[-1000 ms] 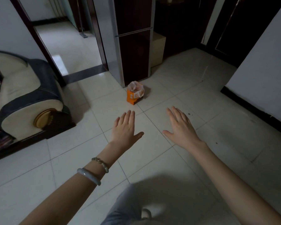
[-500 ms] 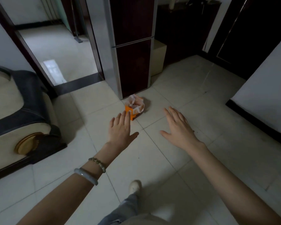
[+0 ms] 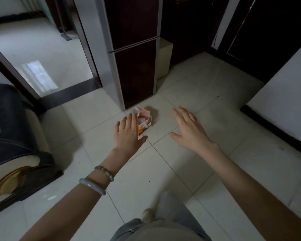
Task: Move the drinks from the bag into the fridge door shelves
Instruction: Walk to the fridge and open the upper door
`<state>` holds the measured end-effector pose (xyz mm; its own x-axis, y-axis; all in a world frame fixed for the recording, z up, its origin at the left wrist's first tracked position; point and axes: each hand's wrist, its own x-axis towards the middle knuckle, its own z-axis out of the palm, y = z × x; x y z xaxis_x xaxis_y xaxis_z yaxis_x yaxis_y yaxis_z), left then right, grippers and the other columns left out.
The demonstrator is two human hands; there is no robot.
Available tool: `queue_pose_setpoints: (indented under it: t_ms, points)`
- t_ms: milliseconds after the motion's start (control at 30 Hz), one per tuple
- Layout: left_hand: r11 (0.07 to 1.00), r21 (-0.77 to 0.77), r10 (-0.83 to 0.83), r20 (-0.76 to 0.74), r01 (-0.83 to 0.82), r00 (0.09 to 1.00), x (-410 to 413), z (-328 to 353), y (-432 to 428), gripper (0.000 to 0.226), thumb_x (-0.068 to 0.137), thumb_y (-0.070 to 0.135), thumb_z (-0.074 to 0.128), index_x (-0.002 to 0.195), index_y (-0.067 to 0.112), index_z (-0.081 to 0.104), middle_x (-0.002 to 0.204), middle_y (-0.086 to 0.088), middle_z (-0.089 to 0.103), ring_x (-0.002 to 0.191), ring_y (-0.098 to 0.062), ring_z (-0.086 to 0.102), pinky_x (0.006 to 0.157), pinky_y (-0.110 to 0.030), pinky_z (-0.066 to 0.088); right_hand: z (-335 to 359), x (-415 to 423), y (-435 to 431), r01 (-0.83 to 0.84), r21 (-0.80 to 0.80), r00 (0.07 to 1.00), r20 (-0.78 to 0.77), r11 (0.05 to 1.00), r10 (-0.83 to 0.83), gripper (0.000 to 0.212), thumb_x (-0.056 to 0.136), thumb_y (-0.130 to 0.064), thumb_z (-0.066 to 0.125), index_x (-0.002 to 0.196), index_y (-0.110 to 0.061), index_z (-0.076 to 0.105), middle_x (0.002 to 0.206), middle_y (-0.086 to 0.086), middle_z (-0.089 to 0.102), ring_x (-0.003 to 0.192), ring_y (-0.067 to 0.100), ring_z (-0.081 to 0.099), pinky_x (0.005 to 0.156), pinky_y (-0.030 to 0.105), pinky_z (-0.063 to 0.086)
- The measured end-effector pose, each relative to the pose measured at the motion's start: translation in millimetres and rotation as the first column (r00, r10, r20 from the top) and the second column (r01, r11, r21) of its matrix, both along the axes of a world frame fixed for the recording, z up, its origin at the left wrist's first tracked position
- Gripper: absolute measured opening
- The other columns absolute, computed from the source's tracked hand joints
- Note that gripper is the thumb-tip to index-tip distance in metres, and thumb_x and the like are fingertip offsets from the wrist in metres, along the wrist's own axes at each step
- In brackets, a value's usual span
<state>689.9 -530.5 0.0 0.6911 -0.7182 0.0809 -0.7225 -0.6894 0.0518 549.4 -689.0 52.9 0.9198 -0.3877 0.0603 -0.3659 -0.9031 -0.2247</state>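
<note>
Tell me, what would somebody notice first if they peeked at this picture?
Two bare hands, the left hand and the right hand, stretched out open above the pale tiled floor. Between them sits a small orange-and-white bag on the floor, right at the foot of the tall dark-red fridge with silver edges, whose doors are shut.

The bag (image 3: 143,121) is orange below with white handles and a glimpse of pink-red inside. Just behind the bag, the fridge (image 3: 134,54) has dark maroon door panels framed in silver-grey. The floor (image 3: 189,94) around the bag is pale cream tile crossed by thin dark grout lines. Well left of the bag, the sofa (image 3: 12,136) is dark navy and cream with a tan wooden disc. On the wrist nearest it sit a pale grey-white bangle (image 3: 92,186) and a brownish beaded bracelet (image 3: 104,172).
</note>
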Motion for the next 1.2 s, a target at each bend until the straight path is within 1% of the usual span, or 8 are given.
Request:
queue_pose_setpoints:
  t_ms: [133,233,300,367,467,567,867,1200]
  points:
    - [1.000,0.026,-0.005,0.041,0.004,0.999,30,-1,-23,0.093,0.083,0.061,0.053,0.147,0.006,0.014,0.153,-0.013,0.025,0.140,-0.030,0.022,0.113,-0.044,0.019,-3,32,-24,-0.013,0.005,1.000,-0.001,1.000,0.013,0.081,0.087,-0.033,0.060,0.148,-0.010,0.013,0.156,0.014,0.014,0.143,0.028,0.011,0.115,0.036,0.012]
    - [1.000,-0.021,0.017,0.056,-0.015,0.998,53,-4,-44,0.092,0.074,0.059,0.064,0.140,0.003,0.033,0.142,-0.016,0.043,0.130,-0.032,0.041,0.106,-0.045,0.034,-8,58,-47,-0.024,0.004,1.000,-0.008,1.000,0.024,0.081,0.087,-0.033,0.061,0.148,-0.009,0.014,0.156,0.014,0.015,0.143,0.028,0.012,0.115,0.036,0.013]
    - [0.999,-0.044,0.035,0.048,-0.033,0.998,71,-7,-59,0.091,0.072,0.060,0.064,0.137,0.002,0.039,0.138,-0.017,0.048,0.126,-0.033,0.046,0.103,-0.046,0.038,-11,78,-65,-0.042,-0.007,0.999,-0.010,0.999,0.042,0.082,0.086,-0.033,0.062,0.148,-0.009,0.013,0.156,0.015,0.016,0.143,0.028,0.013,0.115,0.037,0.013]
    - [0.998,-0.038,0.047,0.038,-0.045,0.998,91,-9,-76,0.091,0.076,0.063,0.054,0.141,0.002,0.033,0.143,-0.017,0.042,0.132,-0.032,0.040,0.107,-0.046,0.032,-13,101,-85,-0.059,-0.009,0.998,-0.008,0.998,0.058,0.082,0.087,-0.034,0.061,0.148,-0.009,0.013,0.156,0.015,0.014,0.144,0.028,0.011,0.116,0.037,0.012]
    - [0.998,0.002,0.062,0.022,-0.062,0.998,123,-9,-108,0.092,0.084,0.066,0.039,0.148,0.007,0.012,0.155,-0.012,0.019,0.142,-0.027,0.018,0.115,-0.042,0.015,-13,137,-121,-0.076,0.002,0.997,-0.005,0.997,0.076,0.082,0.086,-0.035,0.061,0.148,-0.008,0.013,0.156,0.016,0.014,0.144,0.029,0.011,0.116,0.038,0.012]
    - [0.996,0.017,0.092,0.000,-0.092,0.996,157,-7,-149,0.092,0.086,0.068,0.034,0.148,0.010,-0.001,0.158,-0.008,0.002,0.145,-0.024,0.003,0.116,-0.040,0.006,-12,173,-163,-0.096,-0.001,0.995,-0.011,0.995,0.096,0.083,0.087,-0.035,0.061,0.148,-0.008,0.013,0.156,0.015,0.014,0.144,0.028,0.011,0.116,0.036,0.011]
    - [0.985,-0.021,0.172,-0.028,-0.173,0.985,247,-3,-261,0.095,0.085,0.065,0.043,0.148,0.010,-0.001,0.158,-0.010,0.002,0.145,-0.026,0.004,0.116,-0.040,0.010,-6,273,-283,-0.137,-0.004,0.990,-0.033,0.991,0.137,0.083,0.087,-0.035,0.060,0.148,-0.010,0.011,0.156,0.014,0.014,0.144,0.028,0.010,0.116,0.037,0.013]
    - [0.953,0.053,0.302,-0.112,-0.298,0.947,322,-20,-294,0.094,0.086,0.061,0.045,0.148,0.008,0.000,0.157,-0.012,-0.006,0.144,-0.029,-0.002,0.116,-0.042,0.010,-29,366,-336,-0.235,0.069,0.966,-0.090,0.969,0.241,0.083,0.087,-0.036,0.061,0.149,-0.012,0.011,0.157,0.013,0.013,0.144,0.028,0.010,0.118,0.040,0.015]
